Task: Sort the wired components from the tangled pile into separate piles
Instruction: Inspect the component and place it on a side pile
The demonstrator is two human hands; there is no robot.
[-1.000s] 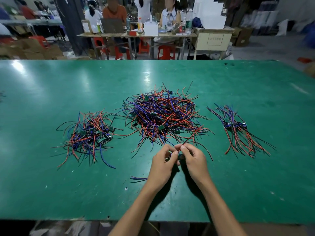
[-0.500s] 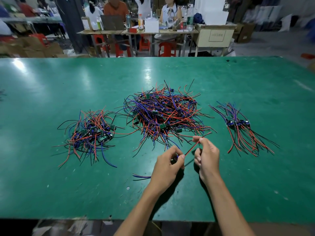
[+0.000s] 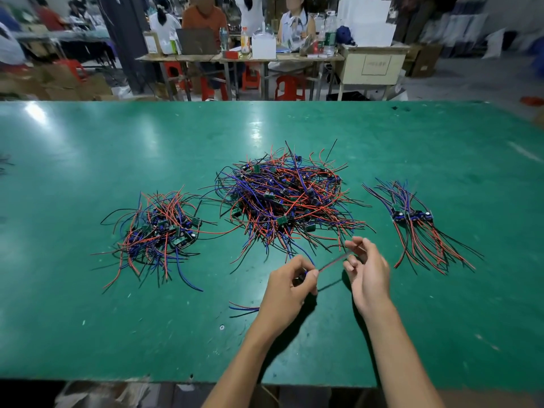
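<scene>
right hand (image 3: 368,269) drew wire (image 3: 332,262) rightward | green table (image 3: 117,334) | workshop behind

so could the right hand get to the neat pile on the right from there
Probably yes: bare green table lies between the right hand and the neat pile, but its fingers are busy with a wire.

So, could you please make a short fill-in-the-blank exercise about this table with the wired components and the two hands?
1. The green table holds ____ separate heaps of red, blue and black wired components.
2. The biggest tangled pile lies in the ____ of the three.
3. The neatly aligned small bundle lies on the person's ____ side.
4. The left hand pinches a small component while the right hand pulls its ____ straight.

Missing words: three; middle; right; wires
</scene>
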